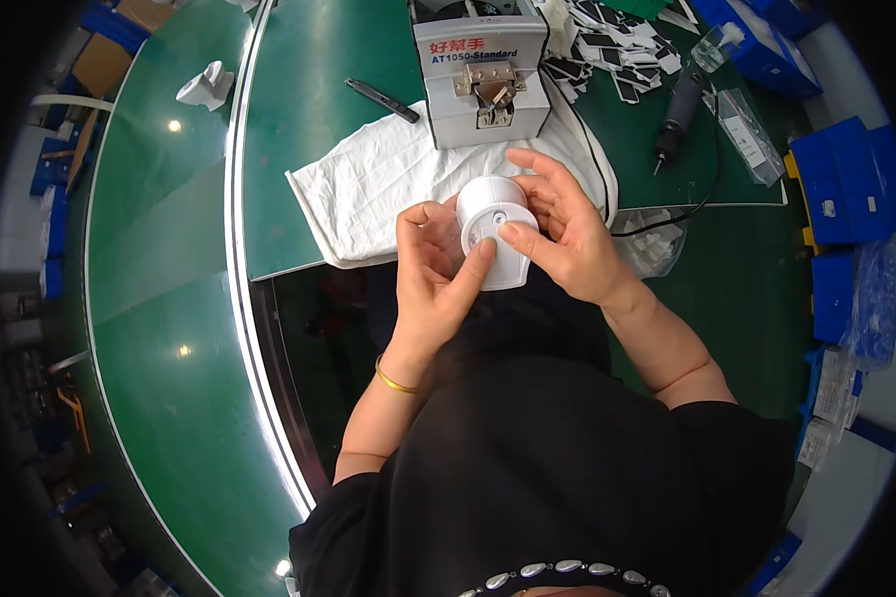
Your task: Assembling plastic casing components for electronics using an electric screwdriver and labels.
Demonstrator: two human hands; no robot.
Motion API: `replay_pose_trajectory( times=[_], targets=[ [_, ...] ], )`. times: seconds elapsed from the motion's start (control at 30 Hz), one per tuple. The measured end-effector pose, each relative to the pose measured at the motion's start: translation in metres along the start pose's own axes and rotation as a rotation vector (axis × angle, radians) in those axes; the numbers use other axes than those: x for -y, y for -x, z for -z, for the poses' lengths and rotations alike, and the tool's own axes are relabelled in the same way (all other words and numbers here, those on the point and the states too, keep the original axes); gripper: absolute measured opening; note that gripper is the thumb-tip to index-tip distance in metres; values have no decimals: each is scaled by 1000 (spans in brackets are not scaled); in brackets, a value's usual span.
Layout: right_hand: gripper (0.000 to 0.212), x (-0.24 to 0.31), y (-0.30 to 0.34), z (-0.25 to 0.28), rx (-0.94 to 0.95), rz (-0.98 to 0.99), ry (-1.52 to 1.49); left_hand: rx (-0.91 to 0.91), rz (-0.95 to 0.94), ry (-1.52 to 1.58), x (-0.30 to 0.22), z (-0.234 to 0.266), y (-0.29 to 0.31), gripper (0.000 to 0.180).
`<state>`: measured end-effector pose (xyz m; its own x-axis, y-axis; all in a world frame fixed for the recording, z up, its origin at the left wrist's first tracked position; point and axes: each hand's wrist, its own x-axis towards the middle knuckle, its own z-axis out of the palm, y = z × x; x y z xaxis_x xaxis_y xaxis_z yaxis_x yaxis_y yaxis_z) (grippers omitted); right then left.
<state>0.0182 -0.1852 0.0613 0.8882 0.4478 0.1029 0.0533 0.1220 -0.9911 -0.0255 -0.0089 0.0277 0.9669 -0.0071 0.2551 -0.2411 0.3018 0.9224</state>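
A white plastic part [508,267] with a round body and a flat, tongue-shaped plate is held up between my two hands over the table's front edge. My left hand [433,264] grips it from the left, its thumb pressed on the plate. From the other side my right hand [567,234] holds it, the thumb lying near a small hole and the fingers behind the round body. Beneath the part, a white cloth [358,189] is spread on the green table [289,109]. Beyond it stands a grey-white bench machine [438,109] with a metal fixture on its front.
A black cutter knife [382,100] lies left of the machine. At the right are a corded electric screwdriver [679,114], a clear plastic bag [750,139] and a pile of black-and-white pieces [617,50]. Blue bins [846,179] line the right side. Another white part [207,87] rests on the left conveyor.
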Motion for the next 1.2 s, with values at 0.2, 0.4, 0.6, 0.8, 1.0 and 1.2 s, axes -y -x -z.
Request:
replay_pose_trajectory(
  times=[0.2, 0.4, 0.6, 0.8, 1.0, 1.2],
  targets=[
    [67, -12, -12, 9, -32, -110, -134, 6, 69, -80, -7, -8, -4, 93],
    [56, -14, -56, 82, -130, 74, 142, 9, -24, -533, 15, 12, -16, 113],
    [87, -14, -76, 263, -1074, -378, 1289, -38, -95, -665, 40, 12, -17, 110],
    [51, -54, -67, 293, -1073, -258, 644, 14, -59, -696, 39, 14, -4, 117],
    [27, -23, -65, 261, -545, -109, -566, 0, -62, -730, 44, 17, -9, 115],
    [60, 64, -97, 143, -184, 353, -553, 12, -235, -822, 44, 15, -19, 98]
  ],
)
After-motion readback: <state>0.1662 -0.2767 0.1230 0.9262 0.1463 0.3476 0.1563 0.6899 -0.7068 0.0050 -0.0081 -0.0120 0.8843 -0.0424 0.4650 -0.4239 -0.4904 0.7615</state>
